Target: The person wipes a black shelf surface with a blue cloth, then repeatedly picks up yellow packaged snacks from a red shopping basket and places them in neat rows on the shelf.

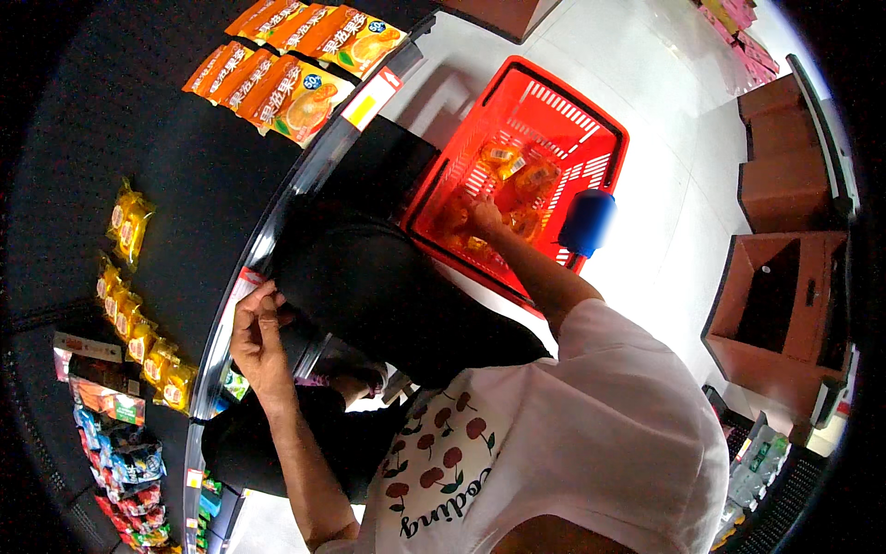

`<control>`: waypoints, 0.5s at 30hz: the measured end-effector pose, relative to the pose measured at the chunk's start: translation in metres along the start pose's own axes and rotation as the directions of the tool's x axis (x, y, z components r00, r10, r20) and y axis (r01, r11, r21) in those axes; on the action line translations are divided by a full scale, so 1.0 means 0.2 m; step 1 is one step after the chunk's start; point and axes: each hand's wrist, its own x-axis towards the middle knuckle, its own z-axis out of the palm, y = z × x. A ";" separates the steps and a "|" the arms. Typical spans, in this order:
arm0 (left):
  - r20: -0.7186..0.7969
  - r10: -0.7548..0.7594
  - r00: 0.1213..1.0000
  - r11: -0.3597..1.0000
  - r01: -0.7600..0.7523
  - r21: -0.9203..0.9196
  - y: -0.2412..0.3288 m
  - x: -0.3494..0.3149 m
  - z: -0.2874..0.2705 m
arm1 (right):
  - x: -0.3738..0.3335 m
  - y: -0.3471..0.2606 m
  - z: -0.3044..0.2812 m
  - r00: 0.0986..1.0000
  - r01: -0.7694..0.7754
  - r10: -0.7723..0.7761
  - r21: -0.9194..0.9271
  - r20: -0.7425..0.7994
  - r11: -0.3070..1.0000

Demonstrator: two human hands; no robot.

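Note:
My right hand (484, 218) reaches down into a red plastic shopping basket (604, 115), its fingers drawn together against orange and yellow snack packets. Whether a packet is between those fingers is too dark to make out. One clear packet (501, 159) with a yellow label lies farther in, beside an orange one (536, 178). At the shelf's front edge, my left hand (261, 340) hovers by the price strip with thumb and fingers curled together and nothing visible in them. Small yellow snack packets (130, 222) stand on the black shelf beyond it.
Orange pouches (300, 97) fill the shelf's far end. Nearer left are more yellow packets (138, 337) and assorted coloured bags (129, 452). A blue object (587, 223) sits at the basket's right rim. Brown display units (784, 314) stand right across the pale tiled floor (660, 212).

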 end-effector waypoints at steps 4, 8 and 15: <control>-0.026 -0.001 1.000 0.999 0.000 -0.034 0.04 -0.02 0.03 | -0.12 -0.08 -0.25 0.999 0.020 -0.013 0.194 -0.035 0.981; -0.041 0.020 0.999 0.999 -0.021 -0.024 0.08 -0.03 0.06 | -0.07 0.07 0.00 1.000 0.011 -0.017 0.553 0.006 0.833; -0.125 0.079 0.989 0.995 -0.086 -0.049 0.11 -0.09 0.03 | -0.30 0.07 -0.57 0.994 0.003 0.106 0.958 -0.035 0.287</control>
